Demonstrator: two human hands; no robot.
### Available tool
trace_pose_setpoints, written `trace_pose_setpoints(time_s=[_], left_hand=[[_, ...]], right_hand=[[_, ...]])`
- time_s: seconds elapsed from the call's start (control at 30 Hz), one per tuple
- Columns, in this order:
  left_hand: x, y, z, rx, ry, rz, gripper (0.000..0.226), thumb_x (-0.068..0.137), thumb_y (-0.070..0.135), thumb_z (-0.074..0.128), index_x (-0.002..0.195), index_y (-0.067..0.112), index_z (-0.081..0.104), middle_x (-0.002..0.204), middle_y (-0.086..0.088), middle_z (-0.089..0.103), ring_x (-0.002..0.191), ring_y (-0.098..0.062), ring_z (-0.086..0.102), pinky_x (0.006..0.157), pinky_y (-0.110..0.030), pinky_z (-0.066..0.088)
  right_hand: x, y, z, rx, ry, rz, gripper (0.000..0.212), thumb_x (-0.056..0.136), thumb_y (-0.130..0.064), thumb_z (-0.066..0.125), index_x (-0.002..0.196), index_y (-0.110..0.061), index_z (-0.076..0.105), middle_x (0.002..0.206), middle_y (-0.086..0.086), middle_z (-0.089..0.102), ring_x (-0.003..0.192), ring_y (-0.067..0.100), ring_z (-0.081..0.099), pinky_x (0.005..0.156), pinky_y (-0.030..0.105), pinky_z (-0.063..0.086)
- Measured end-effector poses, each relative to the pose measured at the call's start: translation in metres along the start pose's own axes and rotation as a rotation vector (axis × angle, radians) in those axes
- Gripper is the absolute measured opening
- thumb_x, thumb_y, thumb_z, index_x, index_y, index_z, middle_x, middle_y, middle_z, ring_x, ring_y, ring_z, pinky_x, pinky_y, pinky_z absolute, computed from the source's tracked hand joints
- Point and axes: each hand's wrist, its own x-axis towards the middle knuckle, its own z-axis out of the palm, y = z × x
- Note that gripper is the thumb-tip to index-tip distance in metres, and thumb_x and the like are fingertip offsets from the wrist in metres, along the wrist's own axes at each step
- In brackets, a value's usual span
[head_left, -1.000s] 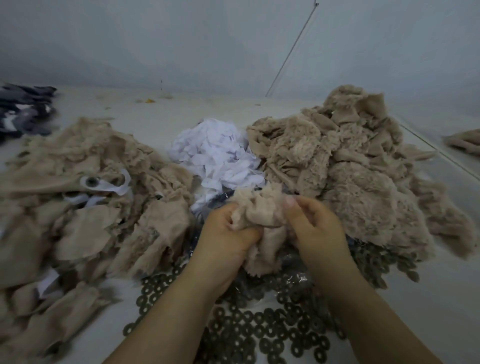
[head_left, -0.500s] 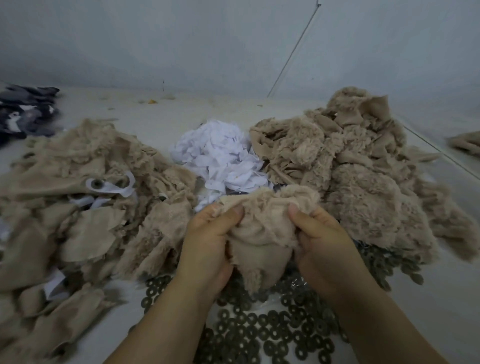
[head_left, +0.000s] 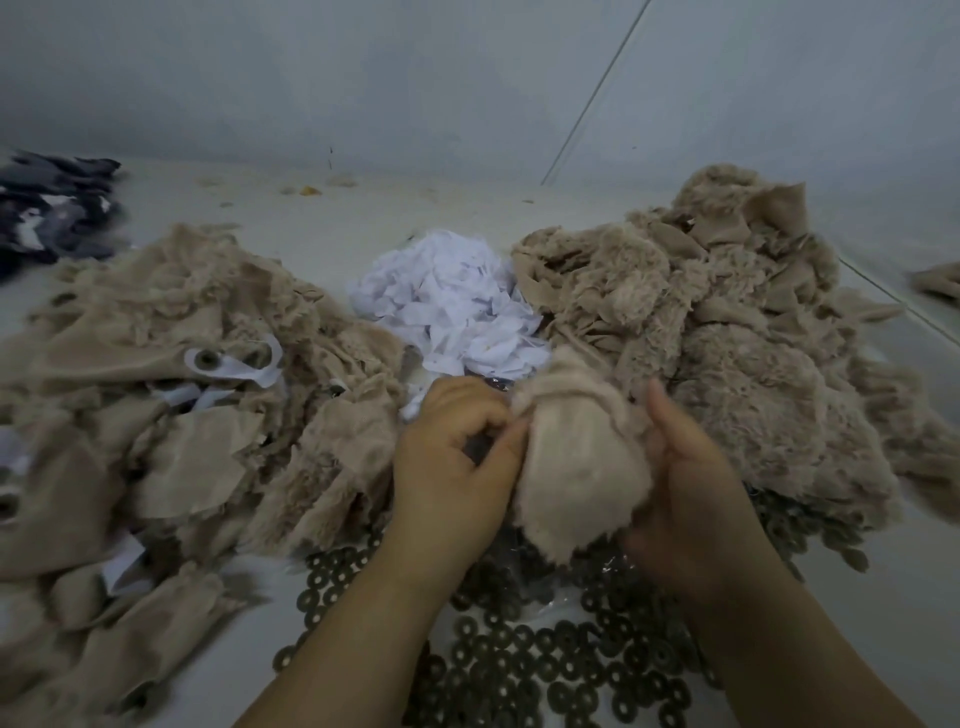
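In the head view, the left hand and the right hand hold a beige plush piece between them, raised just above the table. The left hand's fingers are curled in, and its thumb and fingertips pinch the piece's left edge. The right hand cups the piece's right side with its thumb upright along the fabric, the other fingers hidden behind it. The piece shows its smooth backing, with fluffy pile along the lower edge and a bunched fold on top. Below both hands and wrists lies a spread of dark ring-shaped washers. Left of the left hand sits a heap of beige fabric pieces, with white strips lying on it, one carrying a dark round eye; any print on them is too small to read. Just beyond the hands is a mound of white scraps. Beyond and right of the right hand rises a pile of beige plush. Far off to the left lies a dark patterned cloth.
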Motion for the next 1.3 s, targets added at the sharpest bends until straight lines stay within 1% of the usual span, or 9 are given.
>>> trace_pose_setpoints(time_s=[0.17,0.3,0.4,0.5,0.7,0.83,1.0,1.17,1.3], left_hand=[[0.0,0.009,-0.001,-0.034,0.062,-0.023,0.028,0.096,0.027,0.052,0.071,0.017,0.05,0.065,0.004,0.048,0.058,-0.005,0.046,0.054,-0.017,0.037],[0.003,0.011,-0.001,-0.053,0.045,-0.043,0.026,0.097,0.022,0.054,0.072,0.016,0.054,0.067,0.005,0.051,0.059,-0.002,0.047,0.055,-0.011,0.036],[0.004,0.01,0.001,-0.105,0.008,-0.091,0.028,0.097,0.025,0.054,0.071,0.016,0.059,0.064,0.01,0.053,0.06,-0.001,0.05,0.057,-0.013,0.039],[0.003,0.006,0.003,-0.116,-0.031,-0.083,0.022,0.094,0.024,0.058,0.08,0.01,0.066,0.072,0.006,0.059,0.069,-0.01,0.056,0.064,-0.026,0.047],[0.001,0.001,-0.001,-0.176,-0.122,-0.042,0.026,0.076,0.031,0.076,0.092,0.013,0.065,0.087,0.002,0.058,0.081,-0.011,0.056,0.071,-0.021,0.047],[0.001,-0.005,0.001,-0.122,-0.034,-0.059,0.008,0.084,0.016,0.07,0.079,0.011,0.069,0.075,0.002,0.062,0.072,-0.01,0.058,0.068,-0.022,0.046],[0.003,-0.004,-0.004,-0.457,-0.054,-0.395,0.026,0.091,0.018,0.059,0.067,0.024,0.063,0.05,0.009,0.049,0.042,-0.005,0.041,0.041,-0.02,0.035],[0.006,-0.002,-0.003,-0.264,-0.051,-0.297,0.018,0.088,0.029,0.059,0.071,0.026,0.063,0.062,0.008,0.056,0.057,-0.006,0.049,0.054,-0.024,0.043],[0.01,0.002,-0.006,-0.339,-0.013,-0.343,0.027,0.091,0.033,0.054,0.07,0.016,0.059,0.064,0.006,0.052,0.06,-0.006,0.046,0.055,-0.024,0.041]], right_hand=[[-0.004,0.013,0.008,-0.105,-0.175,-0.093,0.082,0.087,-0.059,0.055,0.141,0.002,0.045,0.137,0.022,0.058,0.13,0.035,0.054,0.109,0.049,0.044],[-0.006,0.024,0.009,-0.318,-0.112,-0.121,0.049,0.071,-0.029,0.083,0.111,-0.005,0.069,0.108,0.014,0.074,0.102,0.027,0.072,0.081,0.033,0.059],[-0.003,0.029,0.007,-0.439,-0.02,-0.169,0.03,0.083,-0.031,0.07,0.105,-0.012,0.077,0.109,0.016,0.074,0.105,0.034,0.07,0.086,0.041,0.059],[0.001,0.031,0.005,-0.265,0.016,-0.162,0.029,0.088,-0.028,0.057,0.097,-0.011,0.079,0.107,0.017,0.075,0.101,0.03,0.072,0.08,0.034,0.06],[0.003,0.03,0.003,-0.115,0.058,-0.148,0.04,0.089,-0.029,0.055,0.114,0.0,0.07,0.117,0.024,0.069,0.111,0.035,0.068,0.092,0.041,0.058],[0.003,0.03,0.005,-0.154,0.103,-0.201,0.038,0.09,-0.031,0.054,0.109,-0.005,0.073,0.116,0.018,0.072,0.109,0.03,0.069,0.092,0.038,0.057],[0.008,0.034,0.006,-0.194,0.133,-0.178,0.035,0.101,-0.03,0.045,0.112,-0.011,0.073,0.118,0.014,0.072,0.111,0.029,0.069,0.092,0.038,0.057],[0.007,0.03,0.018,-0.253,0.001,-0.141,0.038,0.085,-0.041,0.064,0.106,-0.012,0.076,0.114,0.017,0.073,0.111,0.031,0.069,0.088,0.037,0.058],[0.016,0.026,0.033,-0.304,0.026,-0.149,0.033,0.083,-0.032,0.068,0.101,-0.007,0.076,0.107,0.018,0.074,0.104,0.032,0.072,0.086,0.042,0.06]])
